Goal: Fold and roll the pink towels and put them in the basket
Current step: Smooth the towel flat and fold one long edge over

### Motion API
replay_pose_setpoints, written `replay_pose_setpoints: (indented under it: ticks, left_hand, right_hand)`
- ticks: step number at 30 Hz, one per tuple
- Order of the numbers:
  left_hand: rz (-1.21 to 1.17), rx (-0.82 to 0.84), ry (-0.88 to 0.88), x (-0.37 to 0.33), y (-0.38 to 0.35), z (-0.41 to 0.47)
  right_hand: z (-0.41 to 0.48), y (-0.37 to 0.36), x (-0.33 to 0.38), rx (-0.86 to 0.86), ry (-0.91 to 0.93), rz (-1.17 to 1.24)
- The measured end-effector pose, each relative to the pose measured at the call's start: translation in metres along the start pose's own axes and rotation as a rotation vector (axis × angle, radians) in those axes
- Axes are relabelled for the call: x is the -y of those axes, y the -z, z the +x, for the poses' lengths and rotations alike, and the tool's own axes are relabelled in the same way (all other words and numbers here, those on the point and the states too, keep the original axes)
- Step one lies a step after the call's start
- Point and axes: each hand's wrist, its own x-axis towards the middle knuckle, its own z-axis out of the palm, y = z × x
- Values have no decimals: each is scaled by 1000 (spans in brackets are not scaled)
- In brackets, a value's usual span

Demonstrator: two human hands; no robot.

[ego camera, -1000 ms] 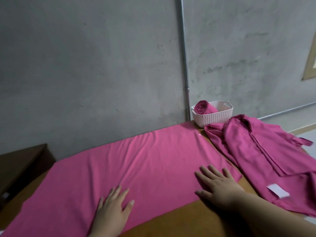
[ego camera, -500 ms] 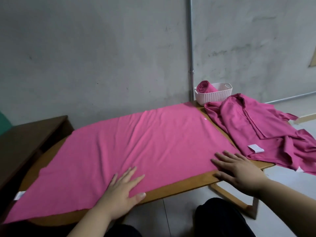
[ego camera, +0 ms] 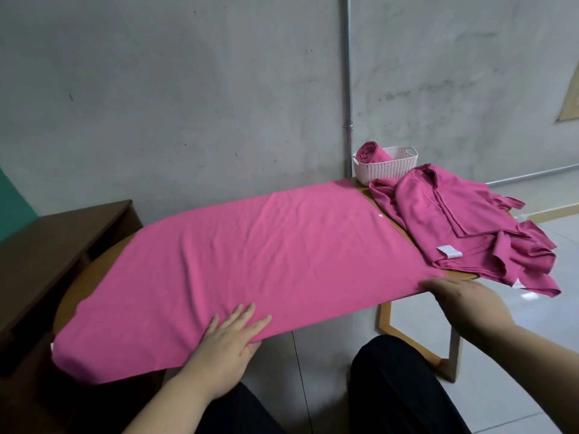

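Pressing left hand [ego camera: 232, 336] flat on spread towel [ego camera: 282, 261], near edge — laying right hand [ego camera: 466, 305] open at its right corner, gripping nothing, smoothing before folding.

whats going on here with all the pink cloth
A person is working on a pink towel spread flat across the table. The left hand lies flat on its near edge. The right hand is at its near right corner, too blurred to tell if it grips. One rolled towel sits in the white basket at the far end, and a heap of unfolded towels lies beside it.
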Motion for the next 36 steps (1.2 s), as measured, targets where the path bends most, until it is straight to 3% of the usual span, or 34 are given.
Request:
replay_pose_setpoints:
  ticks: [5, 9, 15, 18, 25, 31, 36]
  left_hand:
    - [-299, 38, -54, -1, 29, -11]
    - [-429, -67, 60, 6, 56, 2]
    - [-258, -277, 229, 39, 85, 75]
    - [-161, -347, 313, 63, 92, 127]
    - [-22, -426, 305, 137, 77, 251]
    - [-167, -423, 264, 172, 43, 299]
    - [-295, -418, 258, 178, 31, 294]
  right_hand:
    - [20, 17, 2, -48, -38, 214]
    - [64, 22, 4, -16, -140, 292]
    - [153, 5, 15, 5, -311, 398]
    - [210, -19, 26, 18, -298, 374]
    - [331, -106, 29, 79, -219, 250]
    - [363, -180, 20, 131, -243, 208]
    - [353, -194, 14, 147, -249, 258]
